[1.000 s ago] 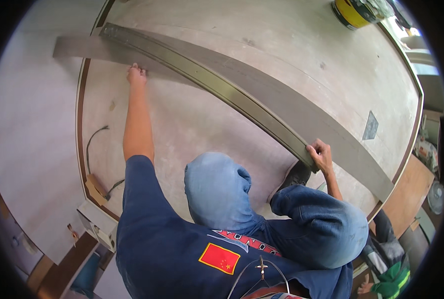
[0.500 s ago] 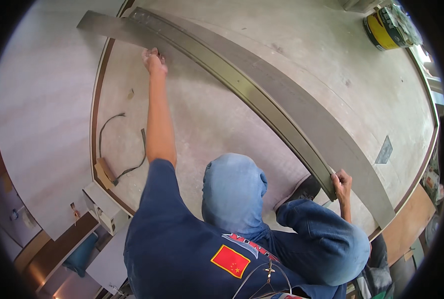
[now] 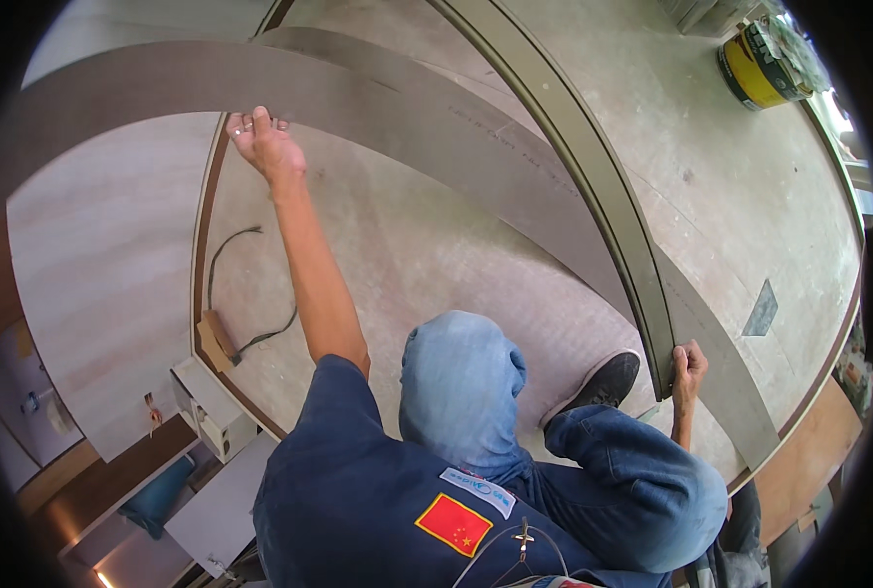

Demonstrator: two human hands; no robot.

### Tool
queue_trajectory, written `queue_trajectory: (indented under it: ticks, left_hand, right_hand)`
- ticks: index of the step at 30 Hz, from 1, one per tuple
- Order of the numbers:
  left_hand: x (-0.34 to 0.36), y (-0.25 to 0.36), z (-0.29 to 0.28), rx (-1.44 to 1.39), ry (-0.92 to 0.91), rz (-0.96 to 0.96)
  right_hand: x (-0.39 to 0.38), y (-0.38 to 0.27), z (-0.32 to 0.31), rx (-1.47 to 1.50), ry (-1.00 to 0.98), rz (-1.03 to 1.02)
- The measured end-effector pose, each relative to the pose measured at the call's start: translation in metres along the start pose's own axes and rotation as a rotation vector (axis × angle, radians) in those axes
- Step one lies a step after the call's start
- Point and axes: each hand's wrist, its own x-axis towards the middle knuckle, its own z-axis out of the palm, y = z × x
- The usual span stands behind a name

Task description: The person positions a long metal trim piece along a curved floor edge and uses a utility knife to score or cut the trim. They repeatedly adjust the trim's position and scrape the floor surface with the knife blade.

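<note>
A long, thin grey-brown strip (image 3: 162, 73) is pinched at its lower edge by my left hand (image 3: 268, 147), the thumb over the edge. Its left part rises past the floor's border, and it bows across in front of me. My right hand (image 3: 689, 370) is closed on the near end of a long olive-grey metal profile (image 3: 559, 113) with a grooved edge. The profile slants up and away, its far end cut off at the top of the view. Beneath both lies another flat grey strip (image 3: 716, 338), partly covered, running toward the right edge.
A black and yellow bucket (image 3: 755, 69) stands far right. A dark square piece (image 3: 761, 309) lies on the dusty floor (image 3: 721, 216). At left are a black cable (image 3: 213, 260) and a small brown block (image 3: 219, 338). My shoe (image 3: 608, 380) is beside the profile.
The profile's far end has swung up and right, away from the strip. My left hand has moved slightly left and down, while the strip has slid further left. My right hand has barely moved.
</note>
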Motion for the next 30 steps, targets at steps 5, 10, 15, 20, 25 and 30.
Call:
queue_trajectory:
  ticks: [5, 10, 15, 20, 25, 30]
  left_hand:
    - [0.009, -0.057, -0.022, 0.052, 0.098, -0.187]
    - [0.026, -0.128, -0.051, 0.026, 0.119, -0.357]
    - [0.043, -0.178, -0.053, 0.14, 0.149, -0.52]
    - [0.039, -0.205, -0.065, 0.038, 0.161, -0.644]
    - [-0.001, -0.198, -0.038, -0.074, 0.236, -0.779]
    - [-0.006, -0.204, -0.042, -0.056, 0.307, -0.789]
  right_hand:
    - [-0.006, -0.003, -0.003, -0.047, -0.022, -0.033]
    - [-0.02, -0.012, -0.006, -0.062, -0.106, 0.009]
    - [-0.031, -0.008, 0.0, -0.055, -0.168, 0.003]
    - [-0.036, -0.007, 0.003, -0.144, -0.223, 0.042]
    - [-0.041, -0.005, -0.005, -0.241, -0.208, 0.068]
    - [-0.03, 0.003, -0.004, -0.262, -0.239, 0.121]
